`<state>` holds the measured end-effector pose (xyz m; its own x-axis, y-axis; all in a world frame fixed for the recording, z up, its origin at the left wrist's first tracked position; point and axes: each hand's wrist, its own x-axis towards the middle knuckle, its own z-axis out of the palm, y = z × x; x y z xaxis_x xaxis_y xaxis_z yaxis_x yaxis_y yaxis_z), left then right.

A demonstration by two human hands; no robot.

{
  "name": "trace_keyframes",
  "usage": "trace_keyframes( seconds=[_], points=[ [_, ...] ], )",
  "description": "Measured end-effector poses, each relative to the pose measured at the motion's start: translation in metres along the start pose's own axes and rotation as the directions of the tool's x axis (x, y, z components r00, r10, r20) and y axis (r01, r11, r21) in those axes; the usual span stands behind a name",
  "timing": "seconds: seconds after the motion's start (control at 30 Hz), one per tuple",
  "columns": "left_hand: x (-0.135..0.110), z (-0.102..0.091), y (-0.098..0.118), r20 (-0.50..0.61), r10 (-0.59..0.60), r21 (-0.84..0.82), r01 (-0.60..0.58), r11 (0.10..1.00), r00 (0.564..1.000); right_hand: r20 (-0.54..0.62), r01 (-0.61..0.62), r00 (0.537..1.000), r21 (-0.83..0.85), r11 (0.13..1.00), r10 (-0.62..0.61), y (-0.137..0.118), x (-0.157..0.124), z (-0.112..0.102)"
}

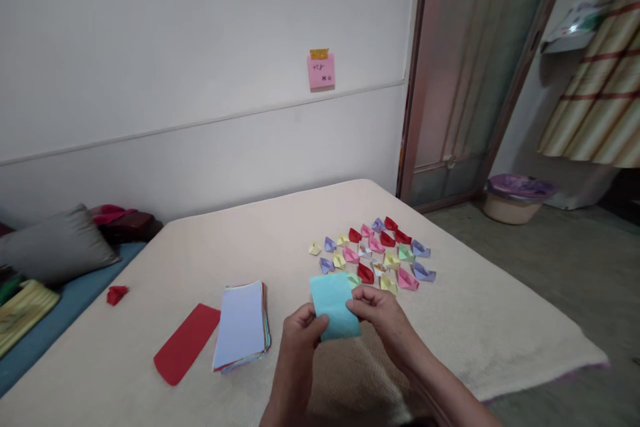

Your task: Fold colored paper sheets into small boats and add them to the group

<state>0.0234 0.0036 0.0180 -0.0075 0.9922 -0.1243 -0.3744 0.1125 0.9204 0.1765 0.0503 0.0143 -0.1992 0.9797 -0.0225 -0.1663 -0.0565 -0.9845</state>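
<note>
A light turquoise sheet of paper (336, 307), roughly rectangular, is held up between my two hands. My left hand (303, 333) pinches its left edge, thumb on the front face. On the right edge, my right hand (377, 310) grips it the same way, thumb over the front. Whether the sheet is folded in layers I cannot tell. Just beyond it lie several small folded paper boats (366, 273) in red, pink, yellow, purple, green and white; the sheet partly hides a green one. Left of my hands rests a stack of coloured paper (243, 327), pale lavender on top.
A red paper piece (187, 343) lies beside the stack on the cream-covered surface (280, 240). A small crumpled red piece (117, 294) sits near its left edge. Farther left is a grey cushion (60, 247). A lined bin (517, 199) stands on the floor at right.
</note>
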Motion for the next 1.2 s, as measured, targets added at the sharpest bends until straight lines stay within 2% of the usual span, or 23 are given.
trace_keyframes(
  seconds=[0.13, 0.33, 0.67, 0.87, 1.0, 1.1, 1.2],
  points=[
    [-0.003, -0.001, 0.011, -0.035, 0.019, -0.006, -0.019, 1.0, 0.999, 0.068, -0.01, 0.998, -0.034, 0.999, 0.013, -0.002, 0.0, 0.001],
    [-0.006, -0.003, 0.015, -0.045, 0.02, 0.0, -0.02, 1.0, 0.999, 0.117, -0.029, 0.992, -0.062, 0.998, 0.037, -0.002, 0.0, -0.001],
    [0.009, -0.016, -0.002, -0.07, 0.072, 0.234, -0.054, 0.971, 0.995, 0.072, -0.057, 0.996, -0.012, 0.998, 0.057, 0.0, 0.0, -0.002],
    [0.001, -0.007, 0.007, -0.013, 0.039, 0.12, -0.037, 0.992, 0.999, 0.092, -0.057, 0.994, -0.027, 0.998, 0.059, 0.002, 0.0, -0.003],
    [-0.002, -0.006, 0.009, -0.009, 0.03, 0.125, -0.029, 0.992, 0.999, 0.093, -0.08, 0.992, -0.036, 0.996, 0.083, 0.001, -0.001, -0.002],
    [0.003, -0.012, 0.005, -0.025, 0.061, 0.194, -0.055, 0.979, 0.998, 0.087, -0.095, 0.991, -0.03, 0.995, 0.097, -0.002, -0.002, 0.001],
    [0.009, -0.019, 0.0, -0.079, 0.112, 0.351, -0.077, 0.933, 0.991, 0.067, -0.085, 0.994, -0.03, 0.996, 0.087, -0.003, -0.003, 0.002]
  ],
)
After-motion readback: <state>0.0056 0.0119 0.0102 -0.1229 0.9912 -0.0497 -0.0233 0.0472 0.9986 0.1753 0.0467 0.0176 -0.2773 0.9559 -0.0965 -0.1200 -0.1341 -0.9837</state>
